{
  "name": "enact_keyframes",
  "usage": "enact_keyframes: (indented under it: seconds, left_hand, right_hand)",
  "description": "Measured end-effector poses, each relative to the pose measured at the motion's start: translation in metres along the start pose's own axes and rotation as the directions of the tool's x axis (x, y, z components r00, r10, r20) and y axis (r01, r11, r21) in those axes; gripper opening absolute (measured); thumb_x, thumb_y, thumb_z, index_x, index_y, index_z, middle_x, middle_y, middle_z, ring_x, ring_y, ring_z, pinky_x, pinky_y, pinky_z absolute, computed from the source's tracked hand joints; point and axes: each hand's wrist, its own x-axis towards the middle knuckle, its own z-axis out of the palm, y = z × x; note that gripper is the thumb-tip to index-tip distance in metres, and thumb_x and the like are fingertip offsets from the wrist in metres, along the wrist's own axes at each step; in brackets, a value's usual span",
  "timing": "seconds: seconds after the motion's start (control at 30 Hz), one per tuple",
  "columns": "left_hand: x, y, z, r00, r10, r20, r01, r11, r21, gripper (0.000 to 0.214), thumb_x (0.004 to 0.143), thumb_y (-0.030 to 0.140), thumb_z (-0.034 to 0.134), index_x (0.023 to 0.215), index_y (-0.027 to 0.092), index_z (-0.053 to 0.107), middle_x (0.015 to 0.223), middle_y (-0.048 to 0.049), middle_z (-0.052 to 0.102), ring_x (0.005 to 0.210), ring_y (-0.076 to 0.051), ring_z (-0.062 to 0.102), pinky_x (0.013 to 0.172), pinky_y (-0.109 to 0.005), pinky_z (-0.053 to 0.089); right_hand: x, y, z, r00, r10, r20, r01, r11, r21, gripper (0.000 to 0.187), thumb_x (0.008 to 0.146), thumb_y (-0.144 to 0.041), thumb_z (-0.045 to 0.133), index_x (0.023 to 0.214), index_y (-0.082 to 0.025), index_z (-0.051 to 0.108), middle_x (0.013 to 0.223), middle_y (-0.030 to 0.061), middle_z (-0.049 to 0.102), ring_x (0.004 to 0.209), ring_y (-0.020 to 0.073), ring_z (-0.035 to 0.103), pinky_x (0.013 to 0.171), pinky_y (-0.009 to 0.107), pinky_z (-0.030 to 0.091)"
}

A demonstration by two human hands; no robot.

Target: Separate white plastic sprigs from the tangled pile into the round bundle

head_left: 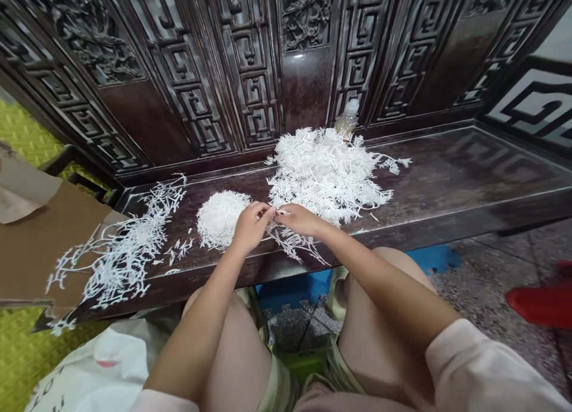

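My left hand (250,224) and my right hand (298,219) meet over the front of a dark carved wooden bench (447,179). Both pinch a white branched plastic frame (297,245) that hangs toward the bench edge. Just left of my left hand lies a small heap of tiny white pieces (220,216). Behind my right hand rises a large pile of white branched frames (326,173).
Stripped white frames (129,245) are scattered over the bench's left end and a brown cardboard sheet (36,245). A plastic bottle (347,117) stands behind the big pile. A white bag (102,370) lies by my left knee; a red object (543,301) sits on the floor, right.
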Motion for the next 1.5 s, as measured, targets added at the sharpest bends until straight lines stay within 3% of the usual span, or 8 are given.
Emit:
enact_keyframes:
  seconds: [0.3, 0.5, 0.93, 1.03, 1.1, 1.23, 1.4, 1.5]
  left_hand:
    - [0.001, -0.007, 0.001, 0.961, -0.136, 0.241, 0.175, 0.973, -0.149, 0.027, 0.077, 0.040, 0.039, 0.066, 0.017, 0.048, 0.058, 0.0024, 0.045, 0.056, -0.011, 0.041, 0.054, -0.022, 0.031]
    - [0.004, -0.012, 0.007, 0.937, -0.185, 0.297, 0.263, 0.932, -0.249, 0.027, 0.075, 0.038, 0.039, 0.060, 0.017, 0.046, 0.055, 0.0029, 0.043, 0.051, -0.009, 0.038, 0.054, -0.023, 0.030]
    - [0.004, 0.003, 0.026, 0.935, -0.350, 0.050, 0.346, 0.876, -0.335, 0.018, 0.067, 0.027, 0.041, 0.052, 0.017, 0.039, 0.050, 0.0042, 0.035, 0.050, -0.008, 0.034, 0.051, -0.022, 0.027]
    - [-0.005, 0.010, 0.017, 0.923, -0.383, -0.032, 0.347, 0.866, -0.360, 0.017, 0.067, 0.024, 0.038, 0.052, 0.018, 0.036, 0.050, 0.0037, 0.033, 0.050, -0.008, 0.033, 0.050, -0.022, 0.027]
    - [-0.011, 0.011, 0.007, 0.912, -0.396, -0.107, 0.316, 0.845, -0.431, 0.016, 0.068, 0.022, 0.035, 0.053, 0.018, 0.034, 0.050, 0.0031, 0.034, 0.050, -0.009, 0.035, 0.051, -0.022, 0.030]
    - [-0.010, 0.003, -0.009, 0.882, -0.472, -0.015, 0.363, 0.700, -0.615, 0.010, 0.067, 0.025, 0.035, 0.061, 0.019, 0.038, 0.055, 0.0020, 0.040, 0.054, -0.009, 0.044, 0.057, -0.023, 0.038]
    - [0.003, -0.006, 0.001, 0.751, -0.560, 0.350, 0.589, 0.329, -0.738, 0.010, 0.064, 0.022, 0.041, 0.071, 0.016, 0.045, 0.062, 0.0008, 0.047, 0.055, -0.008, 0.048, 0.059, -0.023, 0.040]
    - [0.004, -0.006, 0.010, 0.720, -0.556, 0.416, 0.626, 0.259, -0.735, 0.013, 0.067, 0.022, 0.040, 0.073, 0.014, 0.048, 0.060, 0.0011, 0.046, 0.049, -0.007, 0.044, 0.052, -0.022, 0.037]
  right_hand:
    - [-0.003, -0.002, 0.001, 1.000, -0.018, -0.019, 0.014, 0.978, -0.209, 0.031, 0.077, -0.037, 0.037, 0.054, -0.016, 0.039, 0.052, -0.0031, 0.036, 0.051, 0.0080, 0.035, 0.050, 0.021, 0.023]
    - [-0.005, -0.011, -0.004, 0.996, -0.052, -0.073, 0.015, 0.898, -0.439, 0.024, 0.078, -0.030, 0.037, 0.060, -0.016, 0.046, 0.059, 0.0001, 0.048, 0.055, 0.0098, 0.038, 0.053, 0.023, 0.022]
    - [0.001, -0.013, 0.000, 0.969, -0.128, -0.213, -0.042, 0.759, -0.650, 0.022, 0.078, -0.028, 0.038, 0.064, -0.017, 0.051, 0.065, 0.0042, 0.056, 0.074, 0.0180, 0.048, 0.068, 0.029, 0.025]
    - [0.004, -0.003, -0.022, 0.938, -0.023, -0.346, -0.198, 0.784, -0.588, 0.021, 0.077, -0.025, 0.039, 0.061, -0.016, 0.049, 0.062, 0.0049, 0.054, 0.067, 0.0166, 0.047, 0.070, 0.032, 0.026]
    - [0.004, 0.007, -0.045, 0.875, 0.117, -0.470, -0.352, 0.821, -0.450, 0.023, 0.079, -0.027, 0.037, 0.063, -0.015, 0.049, 0.061, 0.0054, 0.052, 0.060, 0.0149, 0.044, 0.067, 0.032, 0.028]
    - [-0.003, 0.015, -0.068, 0.932, 0.245, -0.268, -0.293, 0.943, -0.156, 0.028, 0.079, -0.036, 0.039, 0.064, -0.015, 0.049, 0.061, 0.0047, 0.049, 0.054, 0.0122, 0.040, 0.056, 0.027, 0.029]
    - [-0.005, 0.002, -0.040, 0.991, 0.132, -0.010, -0.132, 0.991, 0.013, 0.027, 0.073, -0.038, 0.045, 0.063, -0.015, 0.051, 0.060, 0.0016, 0.050, 0.052, 0.0096, 0.039, 0.052, 0.024, 0.029]
    - [-0.003, -0.002, -0.026, 0.997, 0.030, 0.071, -0.036, 0.996, 0.076, 0.023, 0.073, -0.035, 0.044, 0.066, -0.015, 0.052, 0.064, 0.0012, 0.052, 0.055, 0.0092, 0.041, 0.053, 0.023, 0.030]
